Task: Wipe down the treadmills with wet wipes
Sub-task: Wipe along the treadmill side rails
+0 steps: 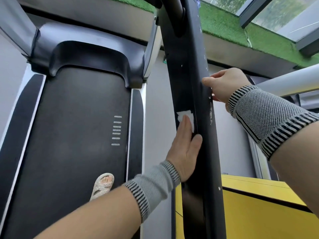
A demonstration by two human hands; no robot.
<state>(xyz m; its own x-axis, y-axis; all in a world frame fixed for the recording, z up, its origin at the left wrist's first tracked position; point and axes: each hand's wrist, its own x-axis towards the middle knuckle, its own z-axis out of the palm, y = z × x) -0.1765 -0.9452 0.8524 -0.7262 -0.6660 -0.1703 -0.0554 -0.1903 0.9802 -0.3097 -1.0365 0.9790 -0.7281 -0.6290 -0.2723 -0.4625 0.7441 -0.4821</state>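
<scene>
Surroundings: a treadmill belt (74,135), matte black with a column of short grey dashes, ran up the left of the view; a sandalled foot (103,185) stood on its lower edge. A yellow cabinet (255,209) with a dark seam sat low right, green artificial turf (224,26) and a window frame (259,12) top right. A pale tube (290,81) crossed behind the right wrist.

The black handrail arm (188,75), smooth and slightly glossy, cut down the centre and hid the palm side of both hands.

Left hand (185,149) lay flat, fingers straight and together, pressing a white wet wipe (185,114) against the arm's inner face; the crumpled wipe showed above the fingertips. Right hand (224,83) gripped the arm's outer edge, thumb on top. Both wrists wore knitted grey-and-black bands.
</scene>
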